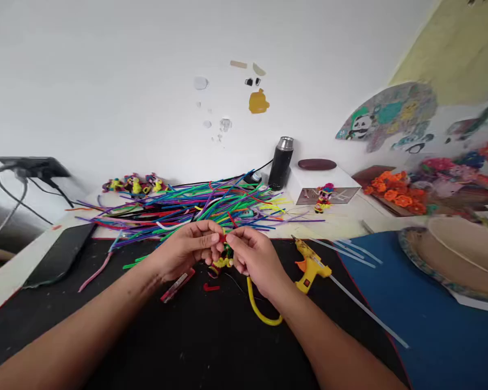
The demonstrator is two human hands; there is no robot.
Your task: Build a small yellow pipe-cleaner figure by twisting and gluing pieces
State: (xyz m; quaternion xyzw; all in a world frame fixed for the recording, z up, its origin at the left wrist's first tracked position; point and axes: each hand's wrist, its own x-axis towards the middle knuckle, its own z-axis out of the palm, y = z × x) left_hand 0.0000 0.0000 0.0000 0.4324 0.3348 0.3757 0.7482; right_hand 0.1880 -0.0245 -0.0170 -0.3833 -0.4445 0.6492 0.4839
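My left hand (197,242) and my right hand (254,254) meet above the black mat (179,346). Between their fingertips they pinch a small red piece (222,238), probably pipe cleaner; its shape is mostly hidden. Just beneath the fingers lies a small yellow and dark fuzzy figure (222,264), partly covered by the hands. A bent red piece (211,287) rests on the mat below. To its left is a red and clear packet-like object (178,285). A thick yellow pipe cleaner (264,318) curves out from under my right hand.
A yellow glue gun (309,264) with a long glue stick (370,310) lies right of my right hand. Many coloured pipe cleaners (211,203) spread behind the hands. A black phone (61,254) is at left; a black thermos (281,165) and white box (323,187) stand behind.
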